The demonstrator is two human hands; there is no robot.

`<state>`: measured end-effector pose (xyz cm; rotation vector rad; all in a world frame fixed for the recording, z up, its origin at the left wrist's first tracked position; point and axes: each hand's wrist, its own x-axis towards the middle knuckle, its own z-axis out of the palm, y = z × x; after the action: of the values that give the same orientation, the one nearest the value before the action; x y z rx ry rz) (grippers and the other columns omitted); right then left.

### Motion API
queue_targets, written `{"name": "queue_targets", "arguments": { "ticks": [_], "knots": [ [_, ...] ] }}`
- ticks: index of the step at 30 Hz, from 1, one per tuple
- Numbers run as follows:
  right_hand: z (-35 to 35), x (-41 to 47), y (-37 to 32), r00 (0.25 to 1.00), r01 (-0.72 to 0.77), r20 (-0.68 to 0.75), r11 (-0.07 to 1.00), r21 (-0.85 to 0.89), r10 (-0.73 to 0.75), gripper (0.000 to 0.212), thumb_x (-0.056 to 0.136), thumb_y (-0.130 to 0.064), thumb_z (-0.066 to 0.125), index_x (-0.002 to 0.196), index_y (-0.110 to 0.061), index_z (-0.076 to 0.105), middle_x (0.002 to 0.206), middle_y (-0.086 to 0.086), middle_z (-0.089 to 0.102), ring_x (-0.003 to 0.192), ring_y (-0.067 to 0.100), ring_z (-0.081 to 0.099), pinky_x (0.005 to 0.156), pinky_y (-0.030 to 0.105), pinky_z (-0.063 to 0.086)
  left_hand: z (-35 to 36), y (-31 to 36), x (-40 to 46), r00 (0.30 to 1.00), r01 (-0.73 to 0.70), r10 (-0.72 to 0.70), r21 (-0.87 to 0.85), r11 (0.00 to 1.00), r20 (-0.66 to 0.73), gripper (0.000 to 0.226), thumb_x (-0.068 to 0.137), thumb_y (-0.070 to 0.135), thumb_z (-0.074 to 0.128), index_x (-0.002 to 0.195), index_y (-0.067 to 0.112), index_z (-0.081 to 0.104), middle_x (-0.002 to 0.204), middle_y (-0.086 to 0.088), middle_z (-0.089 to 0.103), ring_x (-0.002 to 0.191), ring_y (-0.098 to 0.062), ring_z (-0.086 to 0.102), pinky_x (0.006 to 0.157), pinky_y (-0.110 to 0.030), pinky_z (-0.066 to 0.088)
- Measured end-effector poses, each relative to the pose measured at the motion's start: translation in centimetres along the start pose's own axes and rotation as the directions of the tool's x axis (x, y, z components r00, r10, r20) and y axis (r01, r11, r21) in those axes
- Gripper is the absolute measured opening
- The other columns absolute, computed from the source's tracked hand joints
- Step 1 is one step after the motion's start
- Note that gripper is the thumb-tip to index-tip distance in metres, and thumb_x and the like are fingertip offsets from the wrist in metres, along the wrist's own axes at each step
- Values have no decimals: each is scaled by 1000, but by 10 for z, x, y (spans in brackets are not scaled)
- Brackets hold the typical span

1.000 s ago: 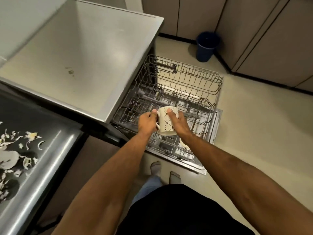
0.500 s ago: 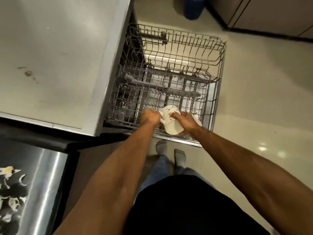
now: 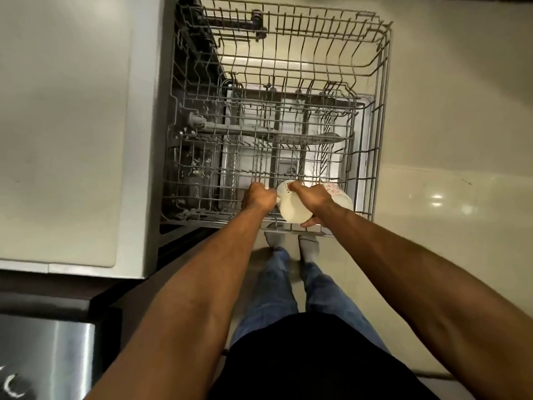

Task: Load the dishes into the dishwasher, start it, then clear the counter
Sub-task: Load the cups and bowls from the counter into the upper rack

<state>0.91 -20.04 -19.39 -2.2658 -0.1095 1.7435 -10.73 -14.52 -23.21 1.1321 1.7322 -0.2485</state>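
A white mug (image 3: 292, 207) with a dark pattern is tipped over, its base facing me, above the near edge of the pulled-out wire dishwasher rack (image 3: 383, 116). My left hand (image 3: 258, 196) grips its handle on the left. My right hand (image 3: 313, 199) wraps the mug's body from the right. Another white dish with red marks (image 3: 334, 190) lies in the rack just behind my right hand, mostly hidden. A lower rack shows through the wires beneath.
The pale countertop (image 3: 66, 125) runs along the left of the racks. A steel sink edge (image 3: 57, 356) sits at the lower left. My legs and socked feet (image 3: 308, 246) stand on the beige floor right before the rack.
My head has tilted further down over the racks. Both hands have turned the mug from upright onto its side and lowered it toward the near edge of the rack.
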Motion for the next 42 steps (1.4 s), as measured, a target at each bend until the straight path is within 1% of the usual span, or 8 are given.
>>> {"name": "queue_targets", "arguments": {
  "ticks": [8, 14, 17, 21, 26, 32, 38, 42],
  "knots": [
    [11, 16, -5, 998, -52, -36, 995, -80, 49, 59, 86, -50, 63, 122, -4, 56, 115, 19, 63, 95, 37, 65, 72, 52, 60, 9, -5, 22, 999, 17, -20, 82, 996, 34, 23, 94, 18, 60, 113, 8, 65, 100, -7, 70, 74, -18, 62, 49, -23, 41],
    [17, 27, -3, 998, -55, -46, 993, -106, 51, 60, 89, -51, 60, 123, -3, 54, 118, 20, 62, 99, 38, 63, 76, 53, 59, 14, -11, 30, 999, 20, -24, 82, 996, 42, 25, 94, 18, 60, 117, 10, 61, 101, -7, 68, 71, -16, 61, 52, -24, 44],
    [19, 31, -2, 998, -42, -52, 993, -110, 36, 62, 91, -53, 56, 126, -1, 53, 120, 20, 60, 102, 39, 62, 79, 54, 58, 14, -10, 31, 999, 20, -23, 69, 997, 40, 26, 92, 17, 61, 117, 10, 61, 104, -8, 67, 85, -22, 66, 66, -28, 52],
    [19, 32, 0, 994, 35, -92, 974, -222, -57, 64, 97, -52, 44, 130, 2, 51, 128, 22, 57, 112, 40, 57, 93, 50, 51, 13, -8, 29, 999, 17, -20, 70, 997, 46, 26, 91, 18, 63, 116, 9, 60, 104, -9, 67, 86, -24, 64, 70, -30, 52],
    [20, 19, 7, 950, 235, -79, 861, -452, -301, 48, 102, -36, 40, 127, 3, 52, 127, 24, 57, 114, 38, 55, 82, 34, 41, 12, -8, 19, 998, 7, -16, 128, 992, 64, 28, 93, 23, 60, 119, 13, 56, 109, -9, 65, 94, -27, 65, 84, -37, 55],
    [17, 5, 16, 873, 407, 68, 643, -649, -483, 34, 100, -24, 41, 120, 1, 52, 117, 26, 56, 102, 40, 58, 78, 37, 44, 2, -7, 4, 993, -92, 69, 278, 956, 92, 21, 96, 28, 54, 108, 13, 64, 91, -6, 67, 74, -22, 62, 62, -28, 47],
    [5, -11, 17, 811, 501, 138, 553, -665, -568, 48, 101, -28, 44, 142, -3, 42, 139, 23, 49, 124, 38, 49, 98, 40, 42, -14, -10, -18, 975, -221, 193, 360, 907, 112, 23, 95, 34, 54, 107, 17, 63, 90, -5, 66, 82, -25, 64, 79, -39, 56],
    [-5, -24, 17, 782, 528, 173, 490, -694, -599, 53, 100, -35, 45, 145, -8, 40, 142, 19, 48, 127, 36, 47, 99, 39, 40, -28, -11, -41, 943, -330, 311, 441, 835, 118, 25, 93, 29, 56, 115, 17, 58, 105, -7, 63, 89, -23, 62, 81, -41, 55]
  ]
}}
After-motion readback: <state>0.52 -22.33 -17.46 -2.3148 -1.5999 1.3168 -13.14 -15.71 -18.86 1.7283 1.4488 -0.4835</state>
